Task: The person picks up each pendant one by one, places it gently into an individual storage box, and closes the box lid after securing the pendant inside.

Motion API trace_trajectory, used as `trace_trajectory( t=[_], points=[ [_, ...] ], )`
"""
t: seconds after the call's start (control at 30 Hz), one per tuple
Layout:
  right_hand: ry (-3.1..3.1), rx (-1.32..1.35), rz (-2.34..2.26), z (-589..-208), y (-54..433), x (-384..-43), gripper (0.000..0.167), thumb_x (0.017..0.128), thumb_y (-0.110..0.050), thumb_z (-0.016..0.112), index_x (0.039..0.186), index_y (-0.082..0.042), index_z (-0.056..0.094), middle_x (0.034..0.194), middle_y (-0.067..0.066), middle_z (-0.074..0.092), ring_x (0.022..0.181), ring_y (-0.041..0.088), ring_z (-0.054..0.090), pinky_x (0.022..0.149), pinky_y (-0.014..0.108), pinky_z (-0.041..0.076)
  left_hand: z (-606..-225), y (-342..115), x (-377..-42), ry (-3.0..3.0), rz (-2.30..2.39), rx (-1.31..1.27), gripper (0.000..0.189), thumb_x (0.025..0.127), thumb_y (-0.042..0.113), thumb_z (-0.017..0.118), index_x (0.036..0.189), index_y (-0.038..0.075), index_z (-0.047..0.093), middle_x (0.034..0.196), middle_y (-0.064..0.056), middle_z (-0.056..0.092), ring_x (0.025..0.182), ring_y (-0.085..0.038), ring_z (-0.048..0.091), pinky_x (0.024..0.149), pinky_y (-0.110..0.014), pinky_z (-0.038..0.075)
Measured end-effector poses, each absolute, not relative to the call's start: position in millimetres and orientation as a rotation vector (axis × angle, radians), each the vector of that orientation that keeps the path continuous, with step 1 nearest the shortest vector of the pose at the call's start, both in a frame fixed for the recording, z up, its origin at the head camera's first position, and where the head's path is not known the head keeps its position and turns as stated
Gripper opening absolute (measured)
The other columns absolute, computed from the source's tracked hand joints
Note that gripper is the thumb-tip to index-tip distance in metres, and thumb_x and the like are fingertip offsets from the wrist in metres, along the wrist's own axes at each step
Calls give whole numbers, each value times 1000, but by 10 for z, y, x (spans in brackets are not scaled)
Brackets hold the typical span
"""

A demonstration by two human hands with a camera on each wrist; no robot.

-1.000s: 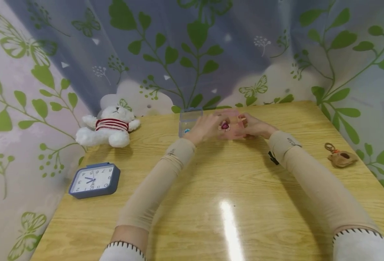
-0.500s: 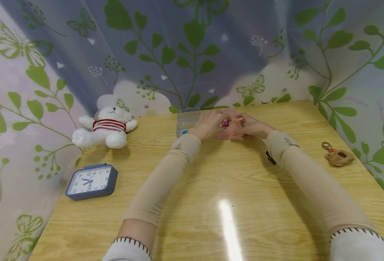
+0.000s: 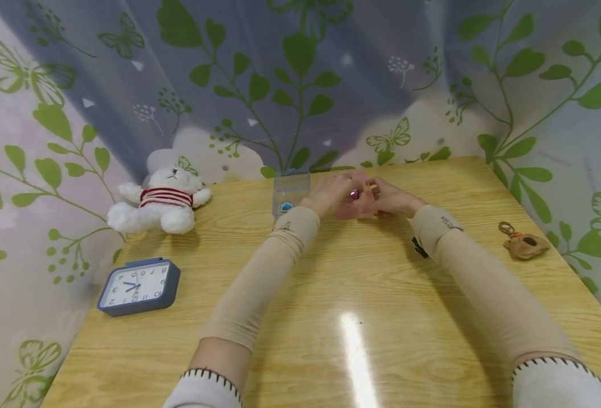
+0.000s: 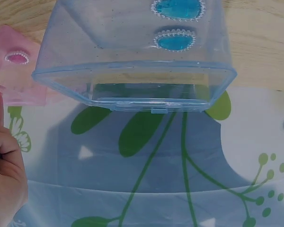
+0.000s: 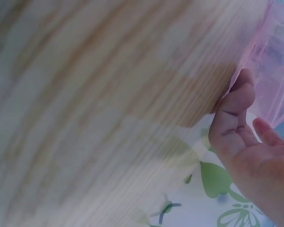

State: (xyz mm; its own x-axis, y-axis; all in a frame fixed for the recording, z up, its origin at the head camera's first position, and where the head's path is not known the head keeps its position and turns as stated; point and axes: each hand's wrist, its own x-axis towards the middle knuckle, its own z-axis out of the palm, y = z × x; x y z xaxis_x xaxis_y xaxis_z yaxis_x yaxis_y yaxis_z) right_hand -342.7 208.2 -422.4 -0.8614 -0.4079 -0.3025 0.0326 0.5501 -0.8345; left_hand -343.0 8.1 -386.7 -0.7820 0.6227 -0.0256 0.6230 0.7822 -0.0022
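In the head view, my left hand reaches over a see-through pink box at the back of the table. Its fingertips pinch a dark pink jewelled ornament. In the left wrist view, an oval pink gem with a pearl edge shows at the pink box. My right hand grips the pink box's right side; the right wrist view shows its thumb and fingers at the pink wall. Beside my left hand stands a see-through blue box, lid up, with a blue pearl-edged gem inside.
A white teddy bear in a striped top sits at the back left. In front of it lies a blue alarm clock. A brown keyring pouch lies at the right edge. A leaf-patterned curtain borders the table's back.
My left hand and the pink ornament have shifted a little to the right, closer to my right hand. My right hand stays at the pink box's side. The head view has turned slightly.
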Motion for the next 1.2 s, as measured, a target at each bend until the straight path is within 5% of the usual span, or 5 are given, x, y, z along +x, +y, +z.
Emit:
trace_trajectory(
  t=[0.23, 0.5, 0.73, 0.9, 1.2],
  points=[
    [2316, -318, -1270, -4249, 2085, -3447, 87, 102, -23, 68, 164, -5, 10, 162, 31, 33, 76, 13, 55, 64, 27, 45, -3913, 132, -3479, 2927, -82, 1073, 20, 106, 37, 65, 124, 30, 69, 114, 6, 72, 102, -13, 62, 93, -29, 54],
    [2316, -346, -1281, -4247, 2096, -3431, 90, 101, -23, 70, 164, -3, 10, 161, 33, 35, 78, 13, 55, 64, 27, 46, -3924, 157, -3514, 2932, 13, 1084, 38, 96, 57, 72, 119, 27, 73, 121, 7, 74, 116, -16, 64, 101, -32, 53],
    [2322, -340, -1277, -4238, 2103, -3420, 90, 100, -24, 72, 163, -4, 12, 160, 31, 37, 81, 15, 57, 66, 27, 46, -3956, 188, -3544, 2945, 47, 1076, 24, 96, 46, 73, 108, 26, 73, 112, 8, 70, 103, -13, 63, 91, -30, 56],
    [2333, -349, -1270, -4229, 2107, -3403, 88, 99, -23, 72, 163, -3, 14, 154, 31, 41, 77, 15, 54, 65, 27, 45, -3975, 219, -3547, 2912, 72, 1090, 27, 94, 54, 74, 109, 32, 78, 117, 11, 65, 107, -11, 61, 95, -32, 55],
    [2338, -366, -1266, -4219, 2106, -3399, 86, 101, -20, 70, 163, -2, 13, 151, 32, 42, 73, 13, 51, 62, 28, 44, -3943, 228, -3572, 2870, 50, 1066, 18, 100, 35, 73, 117, 30, 78, 126, 7, 70, 118, -15, 63, 103, -36, 55]
  ],
)
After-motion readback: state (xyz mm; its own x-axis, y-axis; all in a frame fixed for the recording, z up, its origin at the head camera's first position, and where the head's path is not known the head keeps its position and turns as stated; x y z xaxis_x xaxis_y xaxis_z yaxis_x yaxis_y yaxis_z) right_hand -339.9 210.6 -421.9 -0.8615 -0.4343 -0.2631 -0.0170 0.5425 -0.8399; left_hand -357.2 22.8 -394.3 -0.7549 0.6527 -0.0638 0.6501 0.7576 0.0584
